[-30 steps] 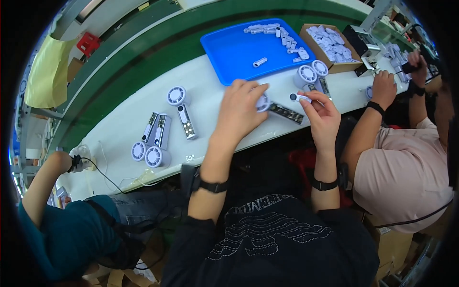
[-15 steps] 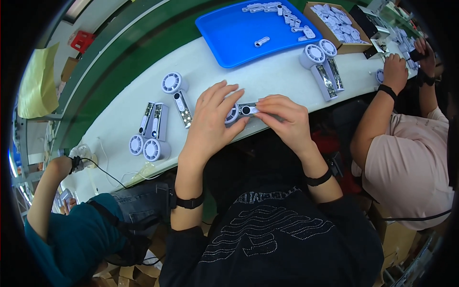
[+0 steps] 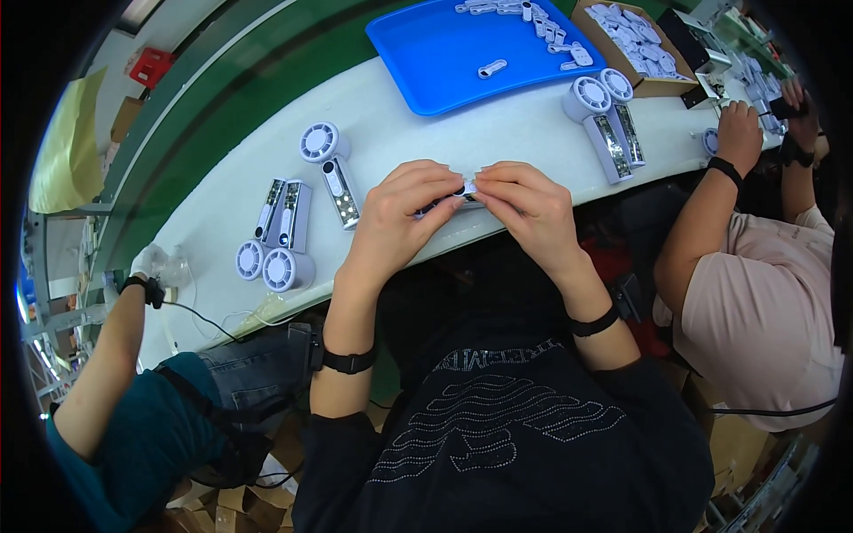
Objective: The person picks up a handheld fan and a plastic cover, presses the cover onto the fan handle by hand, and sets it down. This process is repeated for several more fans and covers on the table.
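- Left hand (image 3: 404,213) and right hand (image 3: 524,209) meet, fingers closed around a small white part (image 3: 466,191), mostly hidden.
- White handheld fans (image 3: 333,173) lie near.

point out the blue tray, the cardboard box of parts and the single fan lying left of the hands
blue tray (image 3: 435,53): head view, on a bare part of its floor.
cardboard box (image 3: 662,86): head view, on its near brown wall.
single fan (image 3: 320,142): head view, on its round grille head.
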The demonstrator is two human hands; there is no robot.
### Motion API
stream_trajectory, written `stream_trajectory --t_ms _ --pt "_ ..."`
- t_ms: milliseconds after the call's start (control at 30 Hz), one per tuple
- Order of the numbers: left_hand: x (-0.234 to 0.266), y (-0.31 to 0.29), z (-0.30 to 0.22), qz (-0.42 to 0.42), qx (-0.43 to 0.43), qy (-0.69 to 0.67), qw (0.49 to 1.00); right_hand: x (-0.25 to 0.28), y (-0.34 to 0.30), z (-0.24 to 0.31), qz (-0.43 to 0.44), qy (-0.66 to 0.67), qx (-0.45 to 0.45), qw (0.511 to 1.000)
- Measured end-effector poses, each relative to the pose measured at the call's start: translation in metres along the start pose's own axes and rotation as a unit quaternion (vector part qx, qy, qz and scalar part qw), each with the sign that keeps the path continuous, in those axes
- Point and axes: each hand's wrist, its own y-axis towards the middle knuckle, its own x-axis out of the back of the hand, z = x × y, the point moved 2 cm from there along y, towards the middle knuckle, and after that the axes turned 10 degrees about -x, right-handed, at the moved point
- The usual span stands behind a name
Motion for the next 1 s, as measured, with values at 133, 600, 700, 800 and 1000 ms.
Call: stream_trajectory --t_ms 133,600,700,800,1000 --pt "-0.003 0.0 -0.001 -0.009 -0.004 0.008 1.0 0.004 0.001 0.005 0.028 -0.018 -0.005 0.999" --pt "-0.006 -0.002 -0.004 -0.002 -0.042 0.033 0.999 0.021 0.009 0.007 0.127 -0.052 0.011 0.991" --pt "-0.007 -0.004 -0.003 0.016 -0.071 0.084 0.994 0.021 0.011 0.005 0.143 -0.045 0.024 0.988" --pt "-0.009 -0.003 0.001 0.002 -0.084 0.083 0.993 0.022 0.015 0.005 0.151 -0.052 0.022 0.987" --pt "-0.007 -0.006 -0.004 -0.021 -0.062 0.033 0.997 0.023 0.006 0.007 0.128 -0.043 0.042 0.99"
